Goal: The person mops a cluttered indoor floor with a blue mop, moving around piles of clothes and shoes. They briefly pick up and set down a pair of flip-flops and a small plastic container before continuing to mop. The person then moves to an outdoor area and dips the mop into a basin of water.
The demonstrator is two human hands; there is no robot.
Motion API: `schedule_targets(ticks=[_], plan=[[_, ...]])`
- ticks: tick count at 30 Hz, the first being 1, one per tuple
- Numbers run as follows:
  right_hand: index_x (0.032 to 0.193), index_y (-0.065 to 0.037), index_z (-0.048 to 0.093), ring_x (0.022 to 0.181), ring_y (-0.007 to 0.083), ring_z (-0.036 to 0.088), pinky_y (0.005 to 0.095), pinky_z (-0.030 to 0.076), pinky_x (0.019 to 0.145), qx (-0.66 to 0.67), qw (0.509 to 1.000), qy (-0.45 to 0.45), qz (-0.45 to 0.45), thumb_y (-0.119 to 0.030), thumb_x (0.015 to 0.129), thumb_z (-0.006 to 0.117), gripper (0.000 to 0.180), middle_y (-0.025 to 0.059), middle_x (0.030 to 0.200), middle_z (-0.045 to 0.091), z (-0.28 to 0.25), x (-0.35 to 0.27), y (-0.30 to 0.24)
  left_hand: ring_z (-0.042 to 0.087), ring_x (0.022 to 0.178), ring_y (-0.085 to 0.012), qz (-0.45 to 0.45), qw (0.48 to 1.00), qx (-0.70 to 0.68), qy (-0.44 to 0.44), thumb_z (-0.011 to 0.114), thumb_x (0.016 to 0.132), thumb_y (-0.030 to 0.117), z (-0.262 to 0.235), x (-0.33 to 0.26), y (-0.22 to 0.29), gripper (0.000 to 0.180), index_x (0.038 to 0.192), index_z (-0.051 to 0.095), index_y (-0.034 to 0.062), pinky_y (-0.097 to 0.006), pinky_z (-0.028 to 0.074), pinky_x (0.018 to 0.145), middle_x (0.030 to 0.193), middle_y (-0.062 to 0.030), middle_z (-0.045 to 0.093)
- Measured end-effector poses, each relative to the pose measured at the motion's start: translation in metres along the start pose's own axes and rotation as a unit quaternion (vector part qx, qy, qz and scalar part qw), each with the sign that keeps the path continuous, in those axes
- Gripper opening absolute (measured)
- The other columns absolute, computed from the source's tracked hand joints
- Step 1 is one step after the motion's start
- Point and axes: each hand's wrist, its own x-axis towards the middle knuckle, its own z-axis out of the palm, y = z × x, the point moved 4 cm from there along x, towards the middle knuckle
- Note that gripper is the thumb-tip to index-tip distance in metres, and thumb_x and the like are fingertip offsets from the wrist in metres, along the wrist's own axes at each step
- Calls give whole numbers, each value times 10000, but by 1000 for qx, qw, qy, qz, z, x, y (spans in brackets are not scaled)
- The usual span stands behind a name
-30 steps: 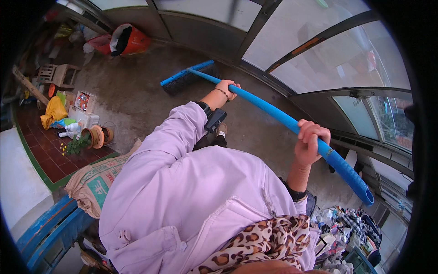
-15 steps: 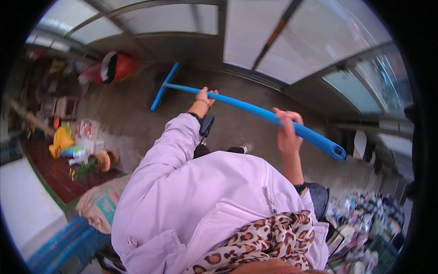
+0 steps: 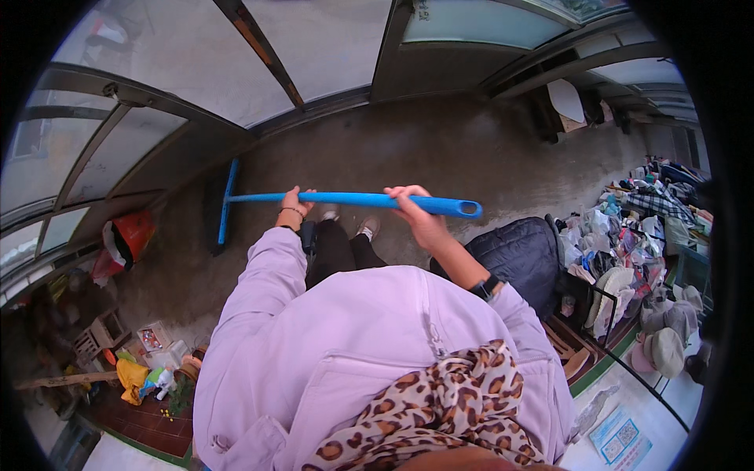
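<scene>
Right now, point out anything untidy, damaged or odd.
The pile of bags and clothes at far right looks untidy, all jumbled together. At lower right, a grey patch mars the white surface, possibly damage. What shows of the blue broom looks intact.

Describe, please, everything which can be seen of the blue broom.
The blue broom has a long, smooth-looking handle, perhaps plastic or coated metal, joined T-like to a narrow blue crossbar. Its free end, at right, shows an oval opening. It runs across the view above the grey-brown floor, crossbar at left. The left hand grips it nearer the crossbar, the right hand near the open end. The underside is too dark to make out.
</scene>
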Motion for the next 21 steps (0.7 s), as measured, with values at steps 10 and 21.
schedule_targets(ticks=[10, 21], plan=[[834, -78, 493, 1070, 276, 446, 447, 375, 871, 41, 959, 274, -61, -189, 846, 470, 114, 74, 944, 524, -91, -97, -61, 504, 815, -310, -96, 968, 232, 10, 491, 816, 261, 66, 38, -120, 330, 1045, 355, 66, -497, 438, 659, 948, -146, 470], [870, -63, 439, 1056, 266, 460, 447, 401, 862, 133, 826, 513, -194, -199, 874, 412, 138, 76, 904, 515, -92, -238, -68, 522, 801, -290, -179, 881, 434, -51, 481, 818, 162, 148, -21, -277, 238, 1012, 390, 59, -508, 460, 675, 919, -139, 481]])
